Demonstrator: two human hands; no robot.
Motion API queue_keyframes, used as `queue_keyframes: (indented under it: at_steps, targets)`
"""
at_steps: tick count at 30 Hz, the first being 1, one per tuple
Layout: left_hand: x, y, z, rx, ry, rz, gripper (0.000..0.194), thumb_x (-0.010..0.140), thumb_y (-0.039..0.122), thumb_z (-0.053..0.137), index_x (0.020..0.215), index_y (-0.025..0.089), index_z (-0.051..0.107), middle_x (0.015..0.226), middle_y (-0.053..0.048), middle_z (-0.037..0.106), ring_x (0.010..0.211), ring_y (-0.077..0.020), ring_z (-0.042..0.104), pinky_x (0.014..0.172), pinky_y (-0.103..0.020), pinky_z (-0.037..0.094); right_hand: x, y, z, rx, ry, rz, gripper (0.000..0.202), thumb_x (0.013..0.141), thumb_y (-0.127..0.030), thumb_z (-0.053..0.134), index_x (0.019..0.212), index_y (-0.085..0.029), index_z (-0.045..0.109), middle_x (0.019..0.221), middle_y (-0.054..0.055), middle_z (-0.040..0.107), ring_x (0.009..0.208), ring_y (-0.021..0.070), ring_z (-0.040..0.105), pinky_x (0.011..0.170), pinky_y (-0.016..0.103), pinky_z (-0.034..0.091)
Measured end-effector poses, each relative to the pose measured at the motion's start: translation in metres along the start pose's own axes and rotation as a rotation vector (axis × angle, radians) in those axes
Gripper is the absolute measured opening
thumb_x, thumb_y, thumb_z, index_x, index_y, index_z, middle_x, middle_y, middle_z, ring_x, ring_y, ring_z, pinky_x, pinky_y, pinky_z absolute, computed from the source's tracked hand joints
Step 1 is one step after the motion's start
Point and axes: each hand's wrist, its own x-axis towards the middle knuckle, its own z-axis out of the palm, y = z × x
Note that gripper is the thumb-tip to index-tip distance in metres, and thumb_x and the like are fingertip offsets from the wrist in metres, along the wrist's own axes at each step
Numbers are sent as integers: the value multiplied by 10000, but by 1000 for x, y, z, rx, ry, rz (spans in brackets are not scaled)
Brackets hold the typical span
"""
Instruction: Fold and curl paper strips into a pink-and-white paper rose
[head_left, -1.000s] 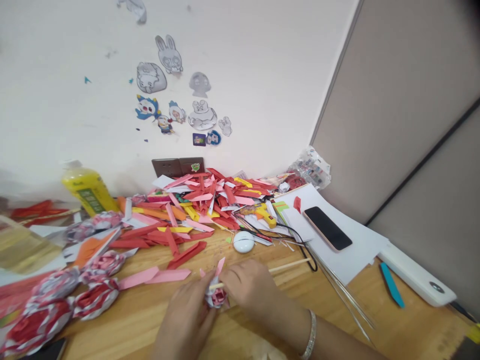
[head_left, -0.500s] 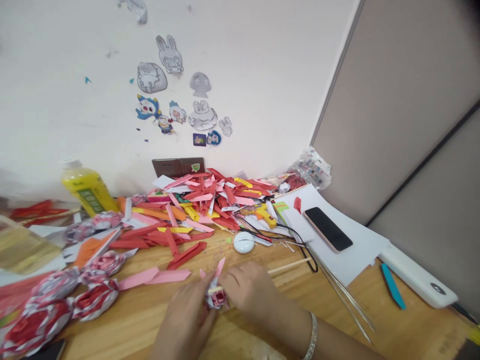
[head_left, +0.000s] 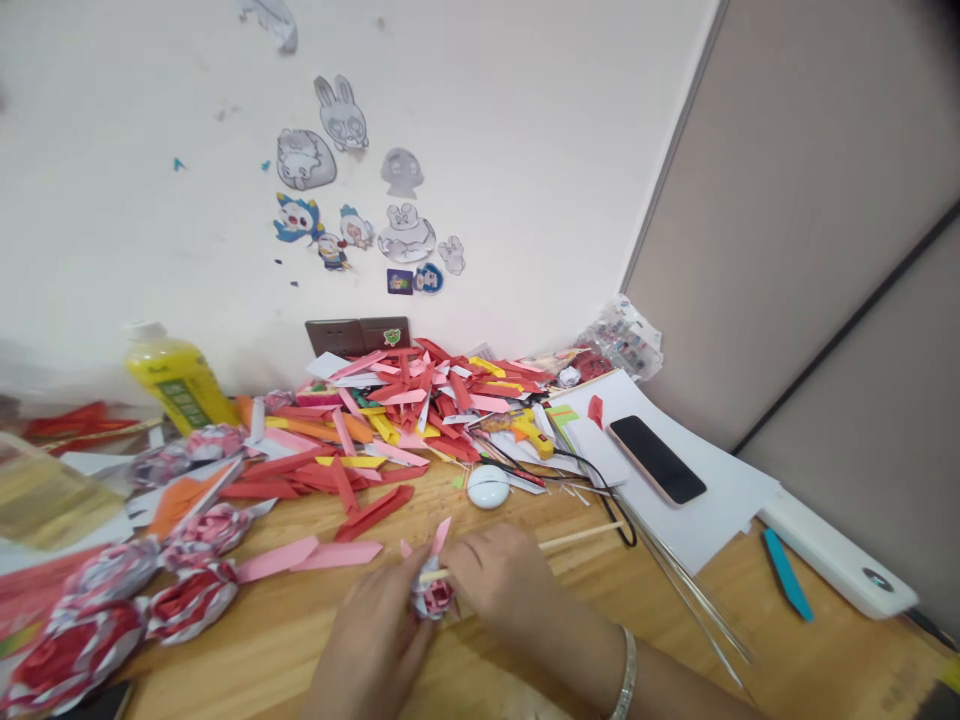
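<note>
A small folded paper flower (head_left: 433,597), pink, red and white, is between my hands just above the wooden table. My left hand (head_left: 379,625) grips it from the left side, with fingers bent round it. My right hand (head_left: 499,580) is closed on a thin wooden stick (head_left: 581,537); one end touches the flower's top and the other points out to the right. Pink paper points (head_left: 441,535) stand up from the flower's far side. My right fingertips are partly hidden behind the knuckles. Two pink folded strips (head_left: 311,557) lie left of my hands.
Red, pink and yellow folded strips (head_left: 420,400) are heaped along the wall. Finished paper balls (head_left: 193,597) sit at the left, near a yellow bottle (head_left: 178,380). A glue gun (head_left: 532,432), white case (head_left: 488,486), phone (head_left: 657,459) and wires (head_left: 694,590) lie beyond and right.
The stick has shifted slightly at the flower's top in my right hand. My left hand keeps its hold, and the rest stays nearly the same.
</note>
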Motion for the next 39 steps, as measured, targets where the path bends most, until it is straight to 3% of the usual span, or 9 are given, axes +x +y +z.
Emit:
queue_keyframes:
  at_steps: [11, 24, 39]
  targets:
    - [-1, -1, 1, -12, 21, 2, 322, 909, 401, 429, 1136, 192, 520, 923, -80, 741, 806, -214, 714, 673, -288, 566, 3, 0, -8, -23, -97, -48, 131, 901, -126, 482, 782, -151, 528, 630, 25, 586, 536, 169, 503, 492, 290, 261]
    - [-2, -2, 1, 13, -34, 18, 386, 937, 419, 376, 1211, 173, 492, 885, -83, 727, 816, -215, 706, 701, -310, 562, 1, -2, -5, -14, -130, 78, 151, 876, -97, 520, 744, -168, 501, 609, 17, 601, 521, 163, 535, 474, 288, 265]
    - [0, 1, 0, 91, 60, 83, 372, 961, 394, 325, 1180, 152, 505, 917, -101, 730, 816, -210, 704, 697, -299, 548, 1, -4, -7, -6, -114, 48, 224, 909, -71, 431, 723, -156, 522, 617, 38, 591, 521, 166, 512, 468, 297, 280]
